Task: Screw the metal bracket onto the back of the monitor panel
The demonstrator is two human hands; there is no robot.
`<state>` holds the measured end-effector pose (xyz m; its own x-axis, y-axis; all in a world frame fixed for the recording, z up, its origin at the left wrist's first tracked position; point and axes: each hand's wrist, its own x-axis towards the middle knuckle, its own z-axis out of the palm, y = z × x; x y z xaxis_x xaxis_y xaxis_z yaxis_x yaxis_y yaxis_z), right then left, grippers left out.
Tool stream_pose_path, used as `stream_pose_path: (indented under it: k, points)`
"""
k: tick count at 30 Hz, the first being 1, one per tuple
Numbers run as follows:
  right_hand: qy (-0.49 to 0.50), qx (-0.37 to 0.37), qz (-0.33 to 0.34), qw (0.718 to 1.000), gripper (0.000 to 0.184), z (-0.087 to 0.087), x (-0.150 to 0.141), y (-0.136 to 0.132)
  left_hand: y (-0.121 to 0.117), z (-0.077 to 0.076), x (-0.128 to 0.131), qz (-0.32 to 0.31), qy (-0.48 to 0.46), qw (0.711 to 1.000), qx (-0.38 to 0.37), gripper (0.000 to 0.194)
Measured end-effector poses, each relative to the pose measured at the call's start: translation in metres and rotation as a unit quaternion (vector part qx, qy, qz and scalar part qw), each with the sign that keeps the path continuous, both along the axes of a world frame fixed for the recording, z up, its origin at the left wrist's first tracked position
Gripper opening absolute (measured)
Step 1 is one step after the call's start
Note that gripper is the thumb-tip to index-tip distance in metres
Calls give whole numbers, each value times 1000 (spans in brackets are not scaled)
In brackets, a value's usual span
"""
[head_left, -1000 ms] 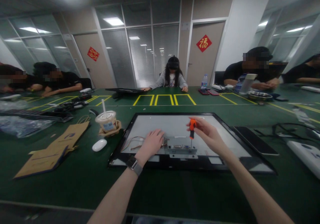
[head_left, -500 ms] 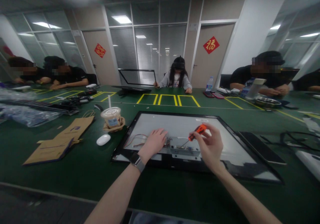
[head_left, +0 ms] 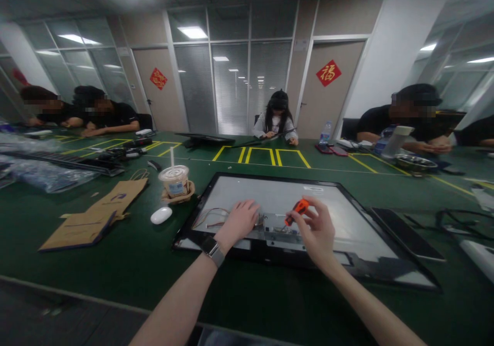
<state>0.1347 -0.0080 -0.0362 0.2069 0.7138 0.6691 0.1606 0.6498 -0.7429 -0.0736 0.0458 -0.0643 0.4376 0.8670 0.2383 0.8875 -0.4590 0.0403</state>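
Note:
A flat display panel [head_left: 278, 191] with a black frame and pale back lies on the green table. My right hand [head_left: 319, 230] is closed around the handle of an orange and black screwdriver [head_left: 296, 212]. The tool tilts, its tip pointing down at a metal bracket [head_left: 272, 237] near the panel's front edge. My left hand [head_left: 243, 219] rests flat on the panel, left of the bracket, fingers stretched out. Thin wires [head_left: 210, 217] run out from beside that hand. Whether the screwdriver's tip touches a screw is too small to tell.
Left of the panel are a lidded drink cup [head_left: 174, 180], a white mouse [head_left: 161, 215] and a paper bag [head_left: 83, 228]. A black phone-like slab [head_left: 407, 232] lies close to its right edge. Across the table a person [head_left: 276, 117] handles a dark frame; other people sit at both sides.
My right hand and the screwdriver have shifted left and slightly down over the bracket. My left hand has stayed in place. The person opposite has lowered the dark frame to the table.

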Motion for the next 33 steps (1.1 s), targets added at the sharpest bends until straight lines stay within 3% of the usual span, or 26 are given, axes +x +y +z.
stream_pose_path:
  k: [10, 19, 24, 28, 33]
  points:
    - [25, 6, -13, 1000, 34, -2, 2, 2, 5, -11, -2, -2, -9, 1000, 8, 36]
    - [24, -3, -5, 1000, 33, -3, 4, 3, 0, -3, 1, 0, -12, 1000, 11, 35]
    - [12, 7, -18, 1000, 33, -7, 3, 4, 2, -6, 2, -4, 0, 1000, 16, 33]
    - [-53, 11, 77, 996, 31, 0, 3, 2, 4, -9, 1, -1, -5, 1000, 18, 33]
    - [-105, -19, 216, 970, 33, 17, 5, 3, 3, -8, 1, -8, -13, 1000, 17, 33]
